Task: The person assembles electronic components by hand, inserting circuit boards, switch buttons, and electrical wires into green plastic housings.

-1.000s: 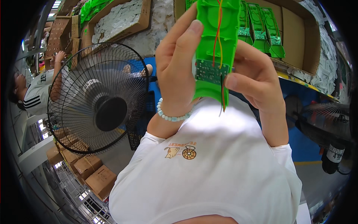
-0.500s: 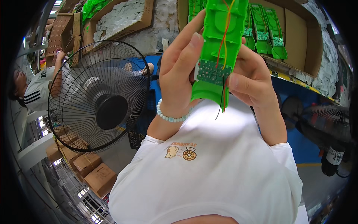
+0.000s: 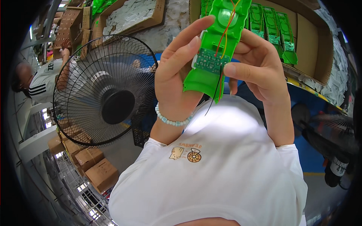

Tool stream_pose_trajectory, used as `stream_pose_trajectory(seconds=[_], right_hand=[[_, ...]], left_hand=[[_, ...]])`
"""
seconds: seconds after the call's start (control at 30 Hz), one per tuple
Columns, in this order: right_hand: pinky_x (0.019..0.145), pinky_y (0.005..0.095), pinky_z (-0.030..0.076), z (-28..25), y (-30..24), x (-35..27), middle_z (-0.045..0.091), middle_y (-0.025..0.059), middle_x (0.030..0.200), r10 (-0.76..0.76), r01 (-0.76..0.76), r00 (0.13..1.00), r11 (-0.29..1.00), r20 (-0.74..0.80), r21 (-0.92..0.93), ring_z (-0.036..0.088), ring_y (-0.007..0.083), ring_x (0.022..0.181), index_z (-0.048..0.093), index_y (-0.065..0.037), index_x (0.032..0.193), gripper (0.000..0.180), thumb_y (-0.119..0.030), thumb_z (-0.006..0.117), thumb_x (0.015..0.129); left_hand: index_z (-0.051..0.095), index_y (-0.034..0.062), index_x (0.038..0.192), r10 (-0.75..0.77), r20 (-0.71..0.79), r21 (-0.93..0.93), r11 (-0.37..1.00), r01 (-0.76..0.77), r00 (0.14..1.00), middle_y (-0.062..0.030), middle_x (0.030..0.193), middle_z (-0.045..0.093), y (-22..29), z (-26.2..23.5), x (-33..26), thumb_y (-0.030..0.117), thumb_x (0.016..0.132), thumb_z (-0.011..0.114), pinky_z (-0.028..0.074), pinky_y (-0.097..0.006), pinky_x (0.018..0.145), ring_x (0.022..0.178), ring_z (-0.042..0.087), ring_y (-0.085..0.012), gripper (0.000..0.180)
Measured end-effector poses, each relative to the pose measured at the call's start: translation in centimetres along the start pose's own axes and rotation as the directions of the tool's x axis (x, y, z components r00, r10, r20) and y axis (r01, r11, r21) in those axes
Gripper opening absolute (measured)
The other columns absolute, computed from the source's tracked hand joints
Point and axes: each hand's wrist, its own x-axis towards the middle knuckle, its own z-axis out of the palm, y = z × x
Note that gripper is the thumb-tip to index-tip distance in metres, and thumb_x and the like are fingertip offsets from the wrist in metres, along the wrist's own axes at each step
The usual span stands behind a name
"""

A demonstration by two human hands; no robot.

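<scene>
Between my two hands is a bright green plastic housing [image 3: 222, 32], tilted, its hollow inner side facing me. A small green circuit board [image 3: 209, 60] sits in its lower part, with red, yellow and black wires running from it. My left hand [image 3: 175, 67], a beaded bracelet at its wrist, grips the housing's left edge, thumb against the side near the board. My right hand [image 3: 260, 67] holds the right edge, thumb tip at the board's right side by the black wire. Some of the right fingers are hidden behind the housing.
A cardboard box [image 3: 311, 45] at the back right holds several similar green housings [image 3: 271, 28] with boards. Another box [image 3: 132, 17] of translucent pieces stands back left. A black caged fan [image 3: 118, 105] is close on my left; beyond it a person [image 3: 45, 81] works. Cartons [image 3: 102, 175] are stacked lower left.
The housing has shifted slightly left and tilted more, its lower end swinging left. My right thumb has moved to the board's edge, and both hands still hold the housing.
</scene>
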Motion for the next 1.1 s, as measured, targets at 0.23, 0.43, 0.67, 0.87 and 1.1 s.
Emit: stream_pose_trajectory(seconds=[0.23, 0.43, 0.67, 0.87, 1.1], right_hand=[[0.055, 0.0274, 0.06, 0.3, 1.5, 0.0, 0.063, 0.0202, 0.112, -0.08, 0.081, 0.997, 0.963, -0.014, 0.258, 0.068, 0.0212, 0.086, 0.04, 0.011, 0.134, 0.058, 0.006, 0.066, 0.082], [0.054, 0.0266, 0.059, 0.8, 1.3, -0.6, 0.063, 0.0199, 0.113, -0.052, 0.08, 0.992, 0.961, -0.111, 0.265, 0.067, 0.0196, 0.085, 0.04, 0.012, 0.133, 0.057, 0.004, 0.067, 0.083], [0.057, 0.0263, 0.061, -0.4, 1.3, -0.6, 0.062, 0.0221, 0.115, -0.048, 0.065, 0.998, 0.908, -0.05, 0.415, 0.068, 0.0202, 0.087, 0.039, 0.01, 0.135, 0.054, 0.006, 0.062, 0.086], [0.061, 0.0301, 0.063, -0.1, 2.1, -0.6, 0.062, 0.0238, 0.114, -0.053, 0.114, 0.987, 0.897, -0.152, 0.427, 0.068, 0.0228, 0.086, 0.04, 0.01, 0.135, 0.052, 0.005, 0.06, 0.088], [0.069, 0.0324, 0.064, -0.8, 1.7, -1.1, 0.062, 0.0247, 0.115, -0.035, 0.045, 0.999, 0.877, -0.03, 0.479, 0.068, 0.0267, 0.093, 0.038, 0.011, 0.135, 0.051, 0.005, 0.059, 0.089]], left_hand=[[0.051, -0.0016, 0.13, 0.023, -0.055, 0.05, 0.999, -0.021, 0.998, -0.0103, 0.106, 0.065, -0.5, 0.3, 0.1, 0.014, 0.096, 0.049, 0.057, -0.03, 0.071, 0.084, 0.066, -0.0153, 0.038], [0.053, -0.0019, 0.129, -0.006, -0.07, 0.046, 0.999, 0.009, 0.997, -0.0097, 0.102, 0.067, -0.8, 0.3, 0.4, 0.012, 0.095, 0.049, 0.056, -0.029, 0.07, 0.085, 0.065, -0.0135, 0.037], [0.057, -0.0048, 0.123, 0.199, -0.084, 0.317, 0.934, -0.163, 0.976, -0.008, 0.098, 0.067, -0.9, 1.0, 1.3, 0.01, 0.094, 0.05, 0.053, -0.025, 0.068, 0.08, 0.064, -0.0106, 0.034], [0.058, -0.0046, 0.122, 0.169, -0.064, 0.316, 0.938, -0.141, 0.984, -0.0061, 0.094, 0.066, -1.1, 1.1, 1.5, 0.008, 0.093, 0.05, 0.052, -0.023, 0.071, 0.08, 0.062, -0.0078, 0.033], [0.056, -0.0063, 0.124, 0.219, -0.043, 0.374, 0.908, -0.188, 0.975, -0.0119, 0.105, 0.066, -1.6, 0.4, 1.6, 0.01, 0.093, 0.048, 0.051, -0.026, 0.079, 0.09, 0.064, -0.013, 0.036]])
